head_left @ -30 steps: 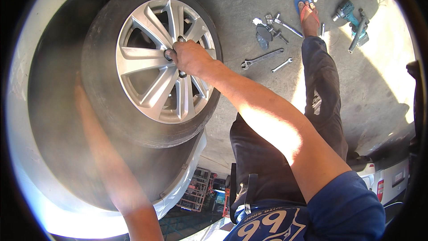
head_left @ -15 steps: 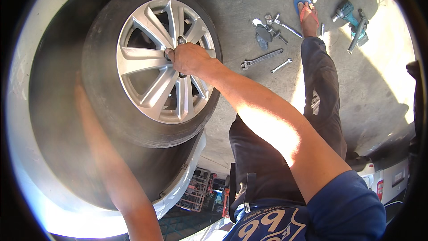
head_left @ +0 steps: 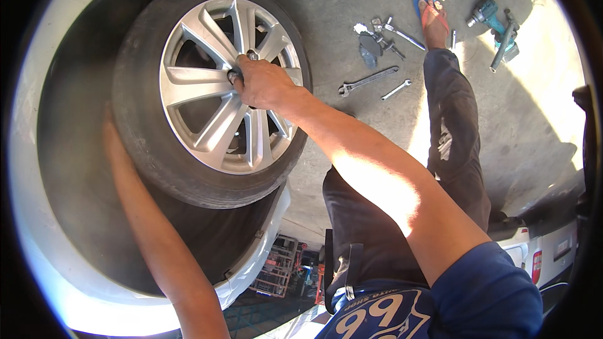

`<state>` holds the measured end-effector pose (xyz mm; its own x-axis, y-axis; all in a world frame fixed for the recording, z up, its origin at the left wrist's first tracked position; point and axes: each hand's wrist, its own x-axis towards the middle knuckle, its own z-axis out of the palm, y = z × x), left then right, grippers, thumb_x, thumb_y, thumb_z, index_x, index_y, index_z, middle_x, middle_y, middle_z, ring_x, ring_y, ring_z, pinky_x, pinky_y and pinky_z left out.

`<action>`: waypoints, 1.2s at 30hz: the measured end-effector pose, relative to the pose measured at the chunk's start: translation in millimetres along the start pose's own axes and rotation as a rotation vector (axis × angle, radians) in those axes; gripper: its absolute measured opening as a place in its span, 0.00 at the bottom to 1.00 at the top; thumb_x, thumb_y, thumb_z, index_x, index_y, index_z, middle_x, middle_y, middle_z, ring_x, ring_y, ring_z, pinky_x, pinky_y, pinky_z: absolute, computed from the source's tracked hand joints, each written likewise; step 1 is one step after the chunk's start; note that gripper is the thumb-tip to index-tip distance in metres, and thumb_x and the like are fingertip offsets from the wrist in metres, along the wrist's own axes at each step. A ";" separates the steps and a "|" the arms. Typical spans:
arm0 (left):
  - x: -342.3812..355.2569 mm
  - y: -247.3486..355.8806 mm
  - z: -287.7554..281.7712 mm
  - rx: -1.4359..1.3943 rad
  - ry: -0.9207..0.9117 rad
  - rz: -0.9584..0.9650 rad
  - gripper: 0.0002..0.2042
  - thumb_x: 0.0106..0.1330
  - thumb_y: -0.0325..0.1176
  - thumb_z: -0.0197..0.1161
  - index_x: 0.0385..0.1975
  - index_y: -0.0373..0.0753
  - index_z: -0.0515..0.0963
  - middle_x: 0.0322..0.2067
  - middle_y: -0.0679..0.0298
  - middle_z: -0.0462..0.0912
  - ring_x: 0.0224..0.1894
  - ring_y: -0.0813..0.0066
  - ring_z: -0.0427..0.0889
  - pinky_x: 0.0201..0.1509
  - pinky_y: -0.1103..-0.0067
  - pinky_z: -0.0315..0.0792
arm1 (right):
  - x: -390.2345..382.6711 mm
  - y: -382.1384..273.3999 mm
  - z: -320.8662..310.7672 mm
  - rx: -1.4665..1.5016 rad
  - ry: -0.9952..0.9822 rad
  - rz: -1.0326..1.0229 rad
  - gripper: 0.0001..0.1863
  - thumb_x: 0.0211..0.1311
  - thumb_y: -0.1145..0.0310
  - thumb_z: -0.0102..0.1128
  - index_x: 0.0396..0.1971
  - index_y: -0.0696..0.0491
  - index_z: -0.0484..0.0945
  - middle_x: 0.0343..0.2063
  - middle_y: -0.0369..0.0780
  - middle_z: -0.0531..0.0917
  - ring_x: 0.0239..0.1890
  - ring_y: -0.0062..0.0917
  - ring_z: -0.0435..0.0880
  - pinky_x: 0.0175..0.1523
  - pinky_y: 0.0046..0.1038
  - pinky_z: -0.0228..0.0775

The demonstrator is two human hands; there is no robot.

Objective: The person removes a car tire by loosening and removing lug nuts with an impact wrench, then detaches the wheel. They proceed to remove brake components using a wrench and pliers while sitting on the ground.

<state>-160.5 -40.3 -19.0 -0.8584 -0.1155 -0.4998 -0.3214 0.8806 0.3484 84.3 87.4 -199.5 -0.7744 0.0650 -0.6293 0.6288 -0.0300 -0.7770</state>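
Note:
A car wheel (head_left: 210,140) with silver spokes and a black tire (head_left: 147,144) fills the upper left, sitting at the opening of a white car's wheel arch. My right hand (head_left: 267,83) is at the hub, its fingers curled in at the centre of the spokes. Small dark round parts show beside the fingertips, but what the fingers pinch is hidden. On the tire's far left side is my left hand (head_left: 108,127), reaching up inside the wheel arch. It is dim and blurred, and its fingers cannot be made out.
On the concrete floor lie an adjustable wrench (head_left: 367,81), a small spanner (head_left: 396,90), a ratchet handle (head_left: 405,34) and a teal impact driver (head_left: 493,19). My foot in a sandal (head_left: 432,17) is beyond them. White fender edge (head_left: 270,226) curves below the tire; a tool rack (head_left: 276,267) stands lower down.
The wheel has shifted slightly left, and my right hand has moved with it, turning a little at the hub. My left forearm looks sharper, still beside the tire.

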 end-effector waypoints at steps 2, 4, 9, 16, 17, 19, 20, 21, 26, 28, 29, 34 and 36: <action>-5.1 2.8 3.4 -0.028 0.008 -0.001 0.32 0.74 0.54 0.47 0.63 0.31 0.70 0.57 0.53 0.77 0.57 0.60 0.78 0.62 0.73 0.69 | 3.5 0.5 0.4 0.047 -0.031 0.027 0.23 0.71 0.54 0.47 0.41 0.61 0.80 0.37 0.52 0.85 0.42 0.43 0.85 0.50 0.41 0.76; -9.7 5.8 6.0 0.000 0.041 0.039 0.32 0.74 0.54 0.47 0.63 0.30 0.69 0.58 0.53 0.76 0.58 0.60 0.78 0.62 0.73 0.69 | 6.2 1.9 0.6 0.065 -0.033 0.045 0.23 0.72 0.54 0.47 0.41 0.61 0.80 0.36 0.52 0.84 0.41 0.43 0.85 0.50 0.41 0.76; -2.5 3.6 2.6 -0.025 -0.003 0.001 0.31 0.73 0.53 0.48 0.63 0.30 0.70 0.59 0.53 0.76 0.58 0.60 0.77 0.62 0.75 0.67 | 3.9 6.6 1.3 -0.004 0.009 -0.019 0.27 0.74 0.51 0.44 0.36 0.60 0.82 0.31 0.51 0.85 0.38 0.43 0.86 0.48 0.42 0.76; -11.8 -7.6 -5.7 0.256 0.173 0.204 0.30 0.75 0.51 0.47 0.65 0.31 0.67 0.61 0.52 0.74 0.62 0.59 0.74 0.65 0.74 0.65 | 6.6 12.1 6.8 0.131 -0.038 0.108 0.26 0.73 0.51 0.43 0.37 0.59 0.83 0.33 0.52 0.85 0.41 0.46 0.85 0.52 0.42 0.75; -32.7 -12.5 -2.1 0.509 0.271 0.393 0.30 0.76 0.50 0.47 0.66 0.31 0.65 0.62 0.51 0.73 0.63 0.58 0.73 0.67 0.73 0.64 | 7.3 23.3 4.4 0.182 -0.002 0.116 0.26 0.73 0.52 0.44 0.38 0.59 0.83 0.34 0.53 0.85 0.42 0.47 0.85 0.52 0.43 0.75; -83.7 -22.5 6.3 0.618 0.411 0.485 0.32 0.74 0.53 0.48 0.66 0.30 0.65 0.63 0.47 0.71 0.64 0.55 0.71 0.68 0.69 0.64 | 6.0 54.4 -3.1 0.201 0.014 0.134 0.22 0.68 0.56 0.49 0.44 0.61 0.80 0.40 0.55 0.84 0.47 0.48 0.83 0.55 0.43 0.73; -115.8 -42.7 18.7 0.487 0.487 0.426 0.35 0.73 0.55 0.49 0.66 0.29 0.64 0.63 0.43 0.69 0.64 0.52 0.70 0.67 0.67 0.64 | 4.8 75.7 -10.9 0.145 0.032 0.108 0.20 0.64 0.59 0.52 0.42 0.62 0.81 0.41 0.56 0.83 0.47 0.49 0.83 0.55 0.42 0.73; -154.2 -65.3 35.5 0.470 0.498 0.490 0.37 0.71 0.58 0.50 0.66 0.28 0.63 0.63 0.40 0.68 0.65 0.50 0.70 0.67 0.64 0.64 | -0.8 96.6 -15.6 0.091 0.066 0.108 0.19 0.60 0.62 0.55 0.40 0.63 0.81 0.42 0.57 0.83 0.47 0.49 0.83 0.55 0.42 0.74; -195.5 -113.2 66.4 0.625 0.654 0.490 0.43 0.70 0.62 0.49 0.67 0.24 0.58 0.65 0.36 0.64 0.67 0.43 0.65 0.69 0.60 0.62 | -34.5 186.0 -53.5 -0.078 -0.036 0.098 0.17 0.61 0.64 0.56 0.40 0.63 0.80 0.43 0.57 0.82 0.48 0.49 0.82 0.52 0.42 0.74; -190.9 -108.5 60.1 0.655 0.621 0.547 0.42 0.71 0.61 0.49 0.67 0.22 0.58 0.64 0.35 0.64 0.67 0.42 0.65 0.70 0.60 0.62 | -38.4 197.8 -60.5 -0.301 -0.166 0.128 0.19 0.66 0.60 0.55 0.43 0.63 0.79 0.44 0.57 0.82 0.49 0.48 0.82 0.51 0.41 0.74; -185.7 -103.5 58.0 0.655 0.654 0.497 0.42 0.71 0.62 0.49 0.67 0.24 0.59 0.64 0.35 0.64 0.67 0.42 0.65 0.70 0.59 0.61 | -38.5 198.8 -62.2 -0.342 -0.202 0.165 0.20 0.68 0.59 0.54 0.43 0.63 0.80 0.44 0.57 0.82 0.49 0.49 0.81 0.51 0.42 0.74; -172.4 -66.7 50.1 0.721 0.600 0.646 0.37 0.72 0.56 0.52 0.65 0.25 0.64 0.63 0.37 0.68 0.66 0.43 0.68 0.68 0.60 0.63 | -32.1 176.7 -50.8 -0.141 -0.145 0.220 0.23 0.70 0.56 0.51 0.36 0.63 0.83 0.39 0.56 0.84 0.46 0.52 0.82 0.51 0.45 0.74; -156.5 -48.4 45.9 0.826 0.576 0.733 0.35 0.70 0.58 0.54 0.62 0.30 0.70 0.62 0.41 0.71 0.64 0.45 0.70 0.67 0.61 0.64 | -34.2 170.7 -48.3 -0.159 -0.254 0.196 0.24 0.71 0.55 0.52 0.44 0.64 0.78 0.43 0.56 0.82 0.51 0.51 0.80 0.55 0.44 0.71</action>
<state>7.7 -43.8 5.9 -0.8463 0.5243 0.0945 0.4759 0.8237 -0.3082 221.5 128.3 -309.8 -0.6177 -0.1769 -0.7663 0.7549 0.1398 -0.6408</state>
